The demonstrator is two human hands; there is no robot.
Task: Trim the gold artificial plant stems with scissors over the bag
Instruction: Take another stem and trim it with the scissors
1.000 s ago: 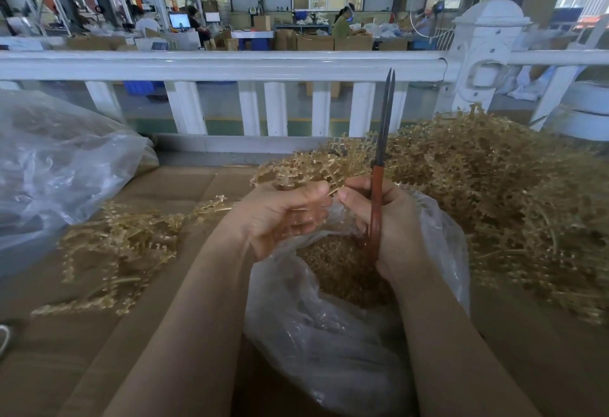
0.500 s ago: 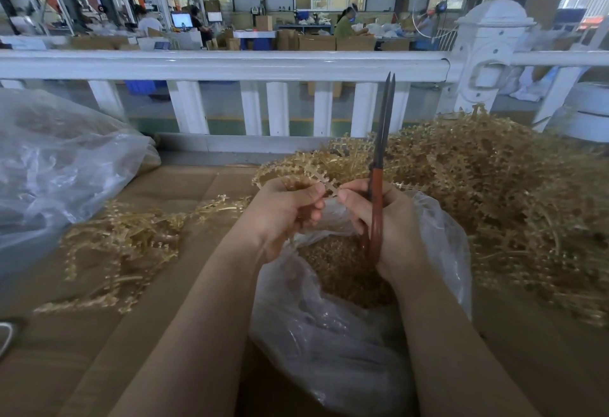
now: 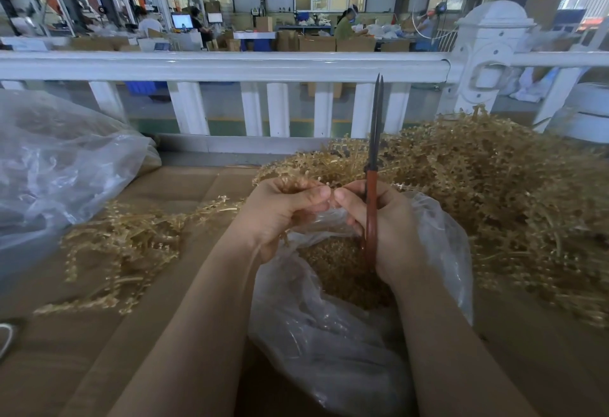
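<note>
Cardboard worktop (image 3: 184, 186) carries gold stems (image 3: 494, 192). Left hand (image 3: 280, 215) pinches a sprig (image 3: 296, 182) above the open bag (image 3: 329, 350); right hand (image 3: 392, 232) grips upright scissors (image 3: 374, 166), blades together.

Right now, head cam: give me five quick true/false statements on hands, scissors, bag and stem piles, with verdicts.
1. The right hand holds the scissors with blades pointing up. True.
2. The scissor blades are spread wide open. False: they lie nearly together.
3. The left hand grips a gold stem above the open bag. True.
4. The bag under the hands holds nothing. False: gold trimmings lie inside.
5. The larger pile of gold stems lies on the person's left. False: it is on the right; a smaller pile lies left.
</note>
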